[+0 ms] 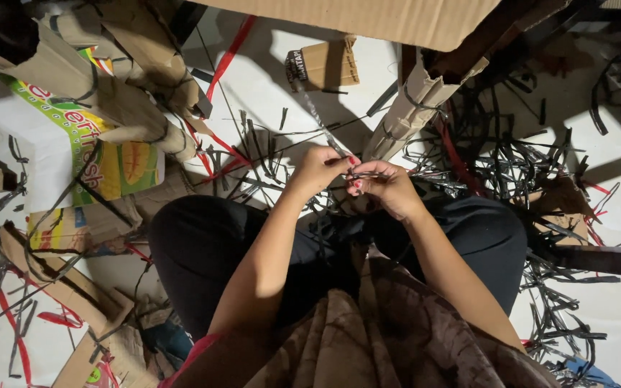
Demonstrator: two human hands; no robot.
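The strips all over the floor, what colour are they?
Mostly black strips, a few red, in the head view.

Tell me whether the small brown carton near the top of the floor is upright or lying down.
Lying down. The small brown carton rests flat on its broad side on the white floor, its dark end facing left.

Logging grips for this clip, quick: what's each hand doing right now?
Left hand: closed, pinching a thin dark strip.
Right hand: closed, fingers pinching the same strip.
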